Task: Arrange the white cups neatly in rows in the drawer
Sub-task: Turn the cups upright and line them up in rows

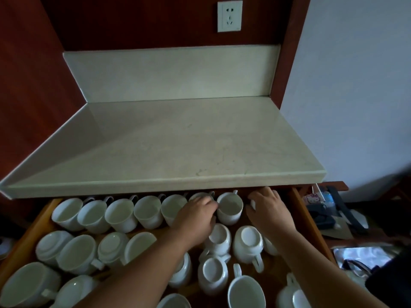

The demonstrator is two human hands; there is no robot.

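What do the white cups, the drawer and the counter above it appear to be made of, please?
White cups: likely glazed ceramic, glossy with soft highlights. Drawer: apparently wood, warm orange-brown sides, slight sheen. Counter: pale stone or a stone-look composite, smooth with faint veining.

I think I stand in a room of a home, at a small tea corner: a pale stone counter [142,150] in a red-brown wooden niche, a wall socket [229,16], and a drawer [304,216] full of white cups [121,215].
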